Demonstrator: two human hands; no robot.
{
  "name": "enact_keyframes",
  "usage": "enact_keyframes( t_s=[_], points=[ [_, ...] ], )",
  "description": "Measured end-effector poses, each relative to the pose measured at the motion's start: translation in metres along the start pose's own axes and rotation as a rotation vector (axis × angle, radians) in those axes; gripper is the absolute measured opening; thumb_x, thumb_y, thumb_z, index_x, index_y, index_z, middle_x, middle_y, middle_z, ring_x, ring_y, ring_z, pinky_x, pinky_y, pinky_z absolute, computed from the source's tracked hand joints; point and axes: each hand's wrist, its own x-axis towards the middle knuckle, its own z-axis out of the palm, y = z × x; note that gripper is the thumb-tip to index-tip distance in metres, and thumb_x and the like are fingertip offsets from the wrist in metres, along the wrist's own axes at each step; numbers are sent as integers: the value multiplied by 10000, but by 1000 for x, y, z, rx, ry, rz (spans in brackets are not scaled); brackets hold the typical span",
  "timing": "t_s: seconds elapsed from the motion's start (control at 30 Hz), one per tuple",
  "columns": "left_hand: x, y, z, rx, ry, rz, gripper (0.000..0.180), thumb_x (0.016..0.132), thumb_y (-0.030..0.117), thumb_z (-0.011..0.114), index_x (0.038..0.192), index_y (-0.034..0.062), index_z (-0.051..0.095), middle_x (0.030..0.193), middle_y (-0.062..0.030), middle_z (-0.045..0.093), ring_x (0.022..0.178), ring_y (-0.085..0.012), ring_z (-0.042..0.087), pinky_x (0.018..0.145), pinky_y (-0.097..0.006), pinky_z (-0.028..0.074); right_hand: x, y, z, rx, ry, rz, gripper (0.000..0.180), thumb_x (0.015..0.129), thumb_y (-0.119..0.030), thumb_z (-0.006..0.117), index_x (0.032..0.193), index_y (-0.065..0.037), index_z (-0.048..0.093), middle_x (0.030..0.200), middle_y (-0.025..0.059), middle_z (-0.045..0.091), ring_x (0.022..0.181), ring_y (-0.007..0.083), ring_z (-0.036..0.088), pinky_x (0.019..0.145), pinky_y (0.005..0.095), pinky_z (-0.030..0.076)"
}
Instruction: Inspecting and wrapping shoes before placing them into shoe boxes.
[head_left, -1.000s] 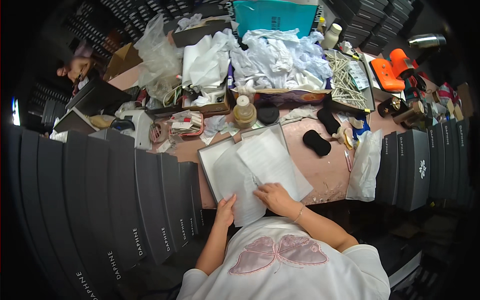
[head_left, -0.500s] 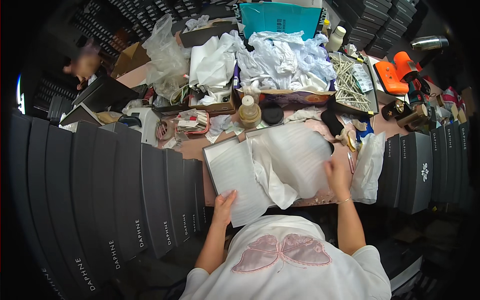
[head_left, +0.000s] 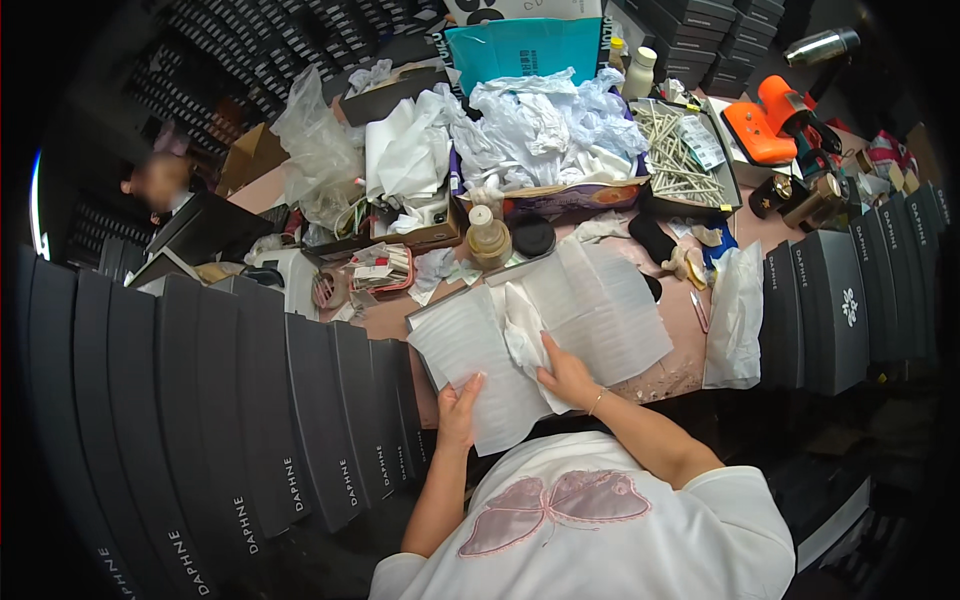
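Note:
In front of me lies a shallow dark shoe box (head_left: pixel 420 362), mostly covered by thin white foam sheets. My left hand (head_left: pixel 460 408) grips the near edge of the left foam sheet (head_left: pixel 455 340), its thumb on top; the fingers underneath are hidden, so I cannot tell whether they also hold the box. Crumpled white tissue paper (head_left: pixel 522 330) runs down the middle, and my right hand (head_left: pixel 570 378) pinches its right side between thumb and fingers. Another foam sheet (head_left: pixel 610 310) lies flat to the right. Whatever is under the wrapping is hidden.
Dark shoe boxes stand in rows at the left (head_left: pixel 240 400) and right (head_left: pixel 835 310). Behind the work are a pump bottle (head_left: pixel 488 240), a pink basket (head_left: pixel 380 270) and a carton of crumpled paper (head_left: pixel 560 200). Tweezers (head_left: pixel 699 310) lie beside a white paper bag (head_left: pixel 735 318).
My right hand has moved left from the right foam sheet to the tissue paper. That sheet, lifted and rippled before, now lies flatter to the right. My left hand keeps its hold.

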Motion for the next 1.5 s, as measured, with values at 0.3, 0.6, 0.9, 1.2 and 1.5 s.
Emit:
enact_keyframes(
  t_s=[0.3,0.6,0.9,1.2,1.5],
  points=[
    [46,-49,45,2,-237,-3,445,1018,292,374,1251,-56,525,1353,-186,472,1278,-249,429,1072,-383,336,1,36,-2,69,212,-251,503,810,-122,625,1279,-9,481,1134,226,567,1036,376,561,899,435,454],
    [103,-64,134,2128,-757,283,580,761,462,669,1126,11,641,1185,-181,582,1164,-343,495,1047,-471,264,-228,156,-199,-483,653,667,918,672,32,684,1460,-192,270,1436,249,287,1271,420,369,983,517,385],
    [107,-83,107,2011,-510,594,763,679,533,699,1155,-50,576,1181,-175,583,1141,-331,511,972,-509,309,-223,194,-217,-522,720,329,605,790,15,561,1365,-120,429,987,137,581,964,314,575,816,415,451],
    [93,-39,115,1132,-597,501,459,781,221,724,1176,26,597,1095,-136,625,1025,-255,602,912,-371,462,-182,138,-281,-431,814,104,375,720,104,471,1050,-28,593,942,186,614,878,398,601,754,438,494],
    [57,-14,207,-137,-531,-711,763,917,648,363,1422,77,320,1409,-124,388,1294,-250,406,1046,-429,368,-121,-80,-282,-107,342,-454,314,716,23,563,1023,-34,591,881,165,633,833,363,619,736,399,499]
  ],
)
